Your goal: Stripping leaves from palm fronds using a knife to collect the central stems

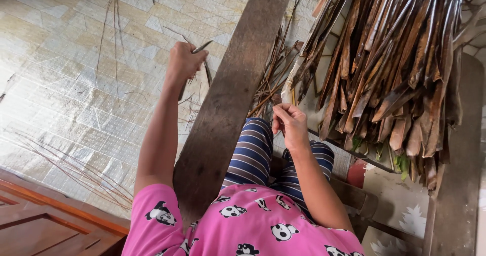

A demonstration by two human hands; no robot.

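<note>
My left hand (184,61) is stretched out over the tiled floor, closed around a thin dark blade-like tool (201,47) whose tip sticks out to the right. Beside my striped trouser knee (253,150), my right hand (291,124) is raised with its fingers pinched on a thin dry leaf strip (276,104). A long dark wooden plank (233,84) runs from my lap up and away between the two hands. Loose dry strips (273,69) lie just right of the plank.
A big bundle of dried brown leaf blades (395,64) leans at the right, over a wooden bench (455,175). Thin stalks (76,172) lie scattered on the pale tiled floor (76,84). A reddish wooden panel (45,220) sits at the lower left.
</note>
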